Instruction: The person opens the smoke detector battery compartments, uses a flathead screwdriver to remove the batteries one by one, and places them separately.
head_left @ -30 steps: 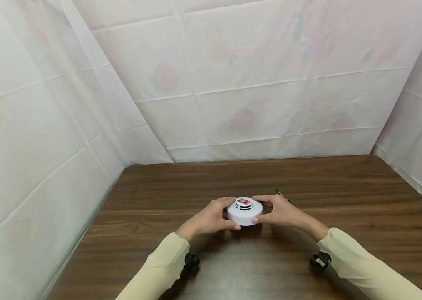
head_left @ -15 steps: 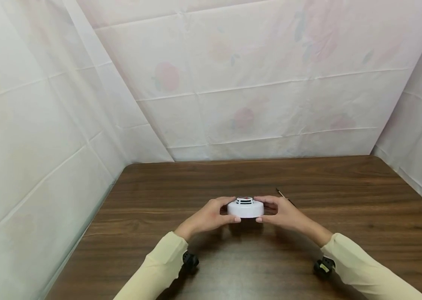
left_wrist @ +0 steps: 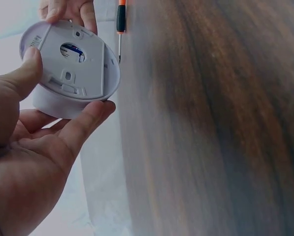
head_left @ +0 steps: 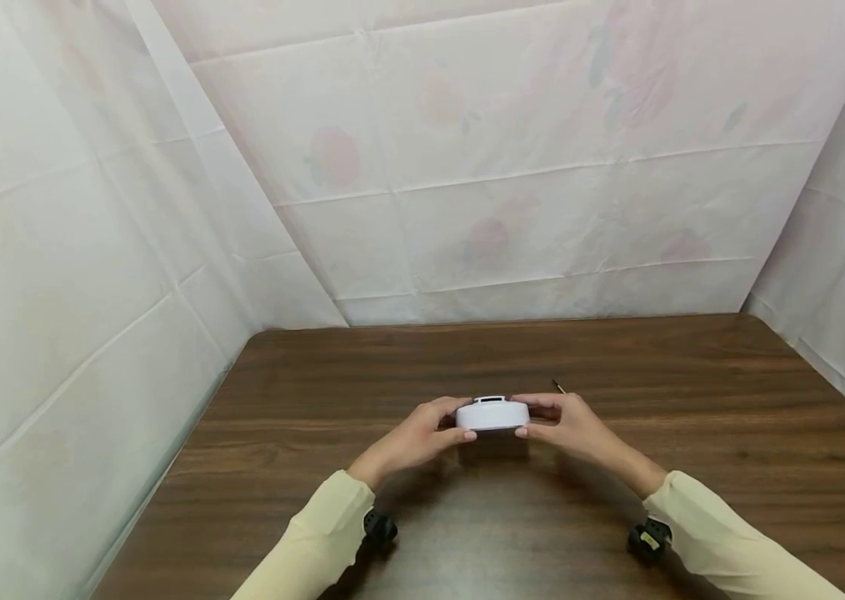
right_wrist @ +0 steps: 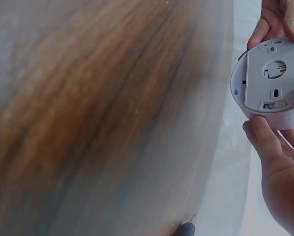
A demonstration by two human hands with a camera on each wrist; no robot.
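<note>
**Detector lifted level between two hands**

Since a second ago the white smoke detector [head_left: 492, 414] has been tipped away from the head camera: its red-marked top face, plainly seen then, now shows only as a thin sliver above the rim, and the disc is seen nearly edge-on. It sits slightly higher in the view than before, clear of the dark wooden desk [head_left: 692, 400], with its shadow on the wood below.

The left hand [head_left: 422, 433] has its grip clamped on the detector's left edge, thumb on the rim and fingers curled beneath. The right hand [head_left: 568, 425] has its grip clamped on the right edge in the same way. Both wrist views look up at the grey underside [left_wrist: 73, 61] of the detector, a mounting plate with a round central hole and small slots; the same plate shows in the right wrist view [right_wrist: 275, 76].

Just behind the right hand a screwdriver [head_left: 559, 386] lies on the desk, its orange and black handle [left_wrist: 121, 14] visible past the detector from the left wrist. Cream sleeves [head_left: 325, 533] cover both forearms. Pale floral sheeting [head_left: 512, 167] hangs around the desk on three sides
</note>
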